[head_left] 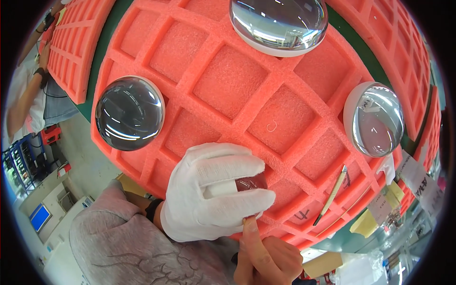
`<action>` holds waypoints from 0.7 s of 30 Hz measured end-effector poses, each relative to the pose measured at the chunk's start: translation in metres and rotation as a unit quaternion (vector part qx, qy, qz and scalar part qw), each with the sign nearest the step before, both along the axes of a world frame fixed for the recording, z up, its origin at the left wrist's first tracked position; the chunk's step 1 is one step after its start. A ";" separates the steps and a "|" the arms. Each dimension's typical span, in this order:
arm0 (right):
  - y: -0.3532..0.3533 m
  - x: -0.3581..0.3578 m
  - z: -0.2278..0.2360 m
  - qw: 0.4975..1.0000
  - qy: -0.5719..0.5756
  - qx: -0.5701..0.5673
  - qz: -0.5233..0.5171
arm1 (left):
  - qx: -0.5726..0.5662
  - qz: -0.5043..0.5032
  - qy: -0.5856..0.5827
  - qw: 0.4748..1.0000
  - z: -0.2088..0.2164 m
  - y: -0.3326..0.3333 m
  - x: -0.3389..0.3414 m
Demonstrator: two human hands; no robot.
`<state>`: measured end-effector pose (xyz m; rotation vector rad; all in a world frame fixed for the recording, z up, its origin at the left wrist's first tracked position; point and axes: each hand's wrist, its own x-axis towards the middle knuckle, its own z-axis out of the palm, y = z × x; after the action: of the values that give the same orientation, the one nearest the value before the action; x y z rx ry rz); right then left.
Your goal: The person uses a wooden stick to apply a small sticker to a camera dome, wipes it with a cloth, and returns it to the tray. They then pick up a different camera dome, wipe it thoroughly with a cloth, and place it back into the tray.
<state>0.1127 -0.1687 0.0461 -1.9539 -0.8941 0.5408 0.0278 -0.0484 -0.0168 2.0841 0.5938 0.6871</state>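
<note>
Our left hand (216, 192) wore a white glove and was bent over a shiny glass piece (252, 182), with its fingers closed around it. The shiny glass piece was under the glove, low in the middle of the view, at the near side of the big pink foam tray (240, 129). Only a small bit of it peeked out between the fingers, and it looked red there. So much was covered that we could not tell which way its long side ran, or if it had one. Our right hand (270, 256) was bare. It was just below the glove, with its thumb pointing up and its tip right by the glove's lower edge. The left hand was the nearer one, since it was wrapped around the glass, and the glass was up from the right thumb. We could not tell if the right hand was pinching something small or only touching. The two hands were close together. Three big clear domes sat farther off: the left dome (130, 113), the top dome (280, 26) and the right dome (374, 119). A thin stick (330, 195) lay on the foam to the right.
</note>
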 end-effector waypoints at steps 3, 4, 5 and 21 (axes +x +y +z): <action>0.002 0.003 0.002 1.000 -0.008 -0.015 0.011 | -0.003 -0.004 0.000 1.000 0.000 -0.002 0.000; 0.002 0.003 0.002 1.000 -0.009 -0.015 0.012 | -0.003 -0.003 0.000 1.000 -0.001 -0.002 0.000; 0.002 0.003 0.002 1.000 -0.010 -0.006 0.008 | 0.002 -0.006 -0.006 1.000 -0.002 -0.001 0.001; -0.009 0.005 -0.002 0.998 -0.025 -0.031 0.046 | 0.014 -0.030 -0.012 0.999 -0.003 0.004 0.002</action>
<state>0.1177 -0.1772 0.0444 -1.9970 -1.0147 0.5806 0.0293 -0.0448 -0.0198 2.1091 0.5086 0.6884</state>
